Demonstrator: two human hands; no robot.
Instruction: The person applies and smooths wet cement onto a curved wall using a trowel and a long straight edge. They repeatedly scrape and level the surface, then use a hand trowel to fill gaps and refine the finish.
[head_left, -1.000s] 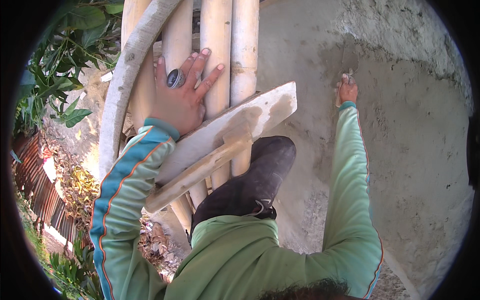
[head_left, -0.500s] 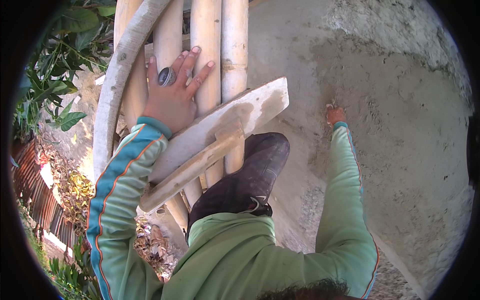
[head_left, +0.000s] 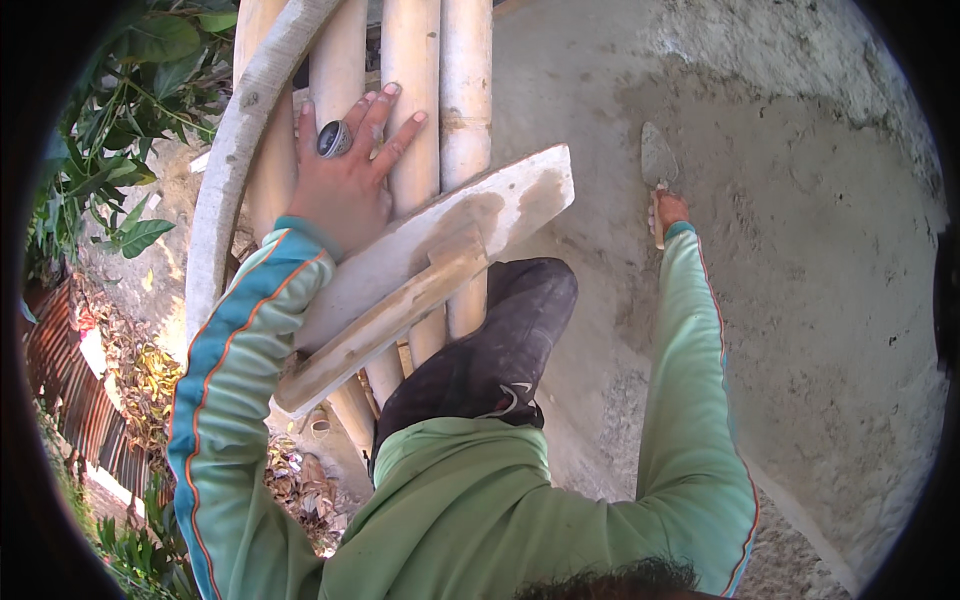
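Observation:
My left hand [head_left: 345, 180] lies flat with spread fingers on the bamboo poles [head_left: 412, 130], a large ring on one finger. My right hand [head_left: 670, 210] is closed round the handle of a small pointed trowel [head_left: 658, 155], its blade against the wet grey plaster [head_left: 760, 210] of the wall. Between my left forearm and my knee, a long wooden plastering float [head_left: 520, 195] rests slantwise over the poles, its handle bar facing up and mortar smeared on its board.
A curved pale pole [head_left: 235, 150] crosses the bamboo on the left. Leafy branches [head_left: 130, 130], dry leaves and a rusty corrugated sheet [head_left: 85, 350] lie beyond it, lower down. My bent knee [head_left: 540, 290] is beside the wall. Rougher plaster [head_left: 800, 50] shows at the upper right.
My right hand has turned, and the trowel blade, hard to make out before, now shows plainly above it. My left hand stays on the bamboo.

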